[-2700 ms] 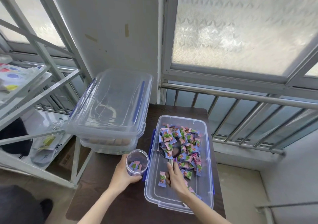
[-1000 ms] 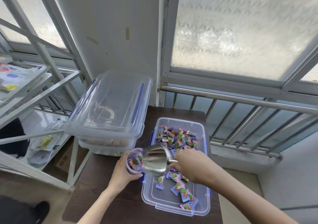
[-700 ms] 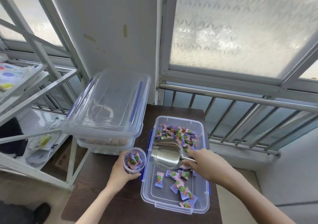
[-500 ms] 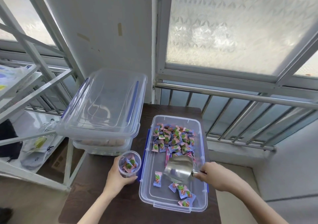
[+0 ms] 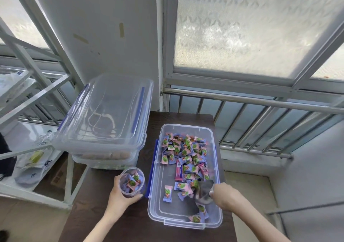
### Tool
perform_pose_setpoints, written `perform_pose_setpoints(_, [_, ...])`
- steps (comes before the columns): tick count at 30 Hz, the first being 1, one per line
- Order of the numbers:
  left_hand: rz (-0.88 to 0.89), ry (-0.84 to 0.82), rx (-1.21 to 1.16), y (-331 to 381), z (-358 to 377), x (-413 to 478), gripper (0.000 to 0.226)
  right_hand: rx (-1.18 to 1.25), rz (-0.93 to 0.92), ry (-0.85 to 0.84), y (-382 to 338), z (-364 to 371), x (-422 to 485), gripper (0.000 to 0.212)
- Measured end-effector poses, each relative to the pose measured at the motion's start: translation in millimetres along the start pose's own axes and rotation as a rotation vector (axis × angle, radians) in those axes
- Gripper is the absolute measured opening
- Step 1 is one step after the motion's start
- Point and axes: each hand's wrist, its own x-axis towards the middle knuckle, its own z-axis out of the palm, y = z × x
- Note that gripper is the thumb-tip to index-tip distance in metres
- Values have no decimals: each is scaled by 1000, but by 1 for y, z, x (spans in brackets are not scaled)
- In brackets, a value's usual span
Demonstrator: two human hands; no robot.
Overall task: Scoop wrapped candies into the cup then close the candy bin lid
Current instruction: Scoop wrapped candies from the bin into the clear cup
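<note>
Head view, left hand (image 5: 121,200) fingers wrapped around the clear cup (image 5: 131,182) of wrapped candies (image 5: 183,153), right hand (image 5: 224,197) closed on the metal scoop (image 5: 202,191), scoop bowl just beyond its fingers, low inside the open candy bin (image 5: 156,210), lid (image 5: 106,111) apart atop stacked containers (image 5: 104,158)

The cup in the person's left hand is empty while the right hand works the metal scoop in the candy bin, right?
Not quite. The head view shows the cup in the left hand already holds wrapped candies. The right hand does work the metal scoop in the candy bin.
</note>
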Motion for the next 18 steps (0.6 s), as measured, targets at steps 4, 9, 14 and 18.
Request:
perform_pose_setpoints(4, [59,-19,54,2,2,1,86,-9,30,114,-5,6,15,29])
perform_pose_setpoints(9, [127,-104,113,9,3,3,81,31,59,166,-16,5,42,34])
perform_pose_setpoints(14, [188,-148,174,17,-3,3,81,40,-24,165,-29,9,72,35])
perform_pose_setpoints(18, [195,-147,182,19,-4,2,81,226,-146,138,-36,31,93,22])
